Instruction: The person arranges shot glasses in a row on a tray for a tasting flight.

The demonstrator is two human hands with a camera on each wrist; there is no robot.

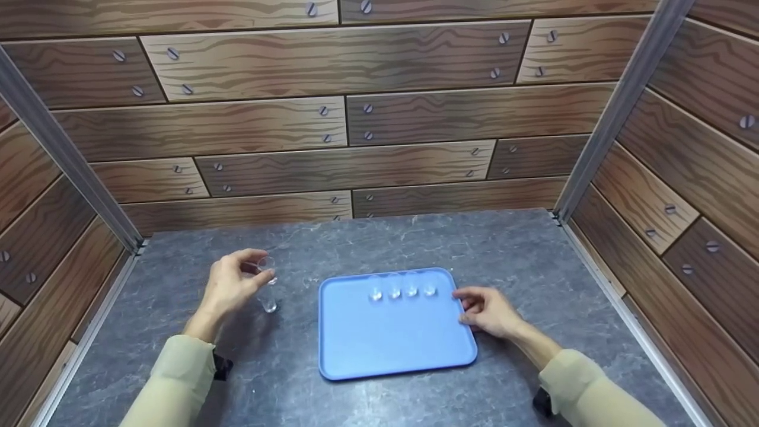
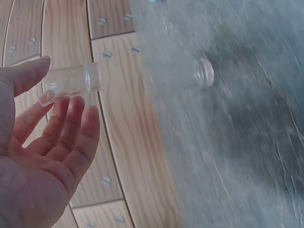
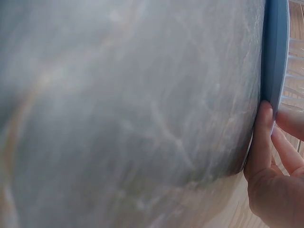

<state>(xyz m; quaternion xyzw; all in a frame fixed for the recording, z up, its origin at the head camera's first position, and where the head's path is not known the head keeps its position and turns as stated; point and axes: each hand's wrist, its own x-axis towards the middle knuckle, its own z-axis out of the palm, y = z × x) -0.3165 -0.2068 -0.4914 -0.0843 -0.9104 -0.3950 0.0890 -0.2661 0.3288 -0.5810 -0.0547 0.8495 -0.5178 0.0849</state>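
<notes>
Between its thumb and fingertips my left hand (image 1: pixel 228 283) holds a clear shot glass (image 2: pixel 66 81) above the table. Another clear shot glass (image 1: pixel 270 306) stands on the table just below that hand; it also shows in the left wrist view. My right hand (image 1: pixel 492 312) grips the right rim of a blue tray (image 1: pixel 385 341), fingers at the edge. The right wrist view has its fingers (image 3: pixel 262 137) on either side of the rim. Several clear shot glasses (image 1: pixel 394 292) stand in a row along the tray's far side, toward the right.
The grey marbled table (image 1: pixel 284 385) lies under everything. Wood-patterned walls (image 1: pixel 332 59) close in the back and both sides, with grey metal posts (image 1: pixel 599 130) at the corners. The tray lies right of the standing glass.
</notes>
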